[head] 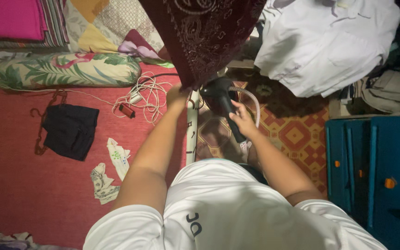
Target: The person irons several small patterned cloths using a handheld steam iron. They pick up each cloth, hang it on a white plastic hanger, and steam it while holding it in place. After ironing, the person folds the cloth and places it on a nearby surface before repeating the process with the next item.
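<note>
Maroon cloth (200, 37) was seen as soft woven fabric w/ a matt printed pattern. Steamer head (223, 99) was noted as black plastic, slightly glossy; its hose (254, 99) looked ribbed. White garment (325, 41) was read as smooth matt cloth. Red mat (47, 185) appeared matt, finely textured. Blue cabinet (371, 166) was judged smooth, approx. plastic.

Two hands (209, 109), one steamer (223, 99), one maroon cloth (200, 37)
</note>
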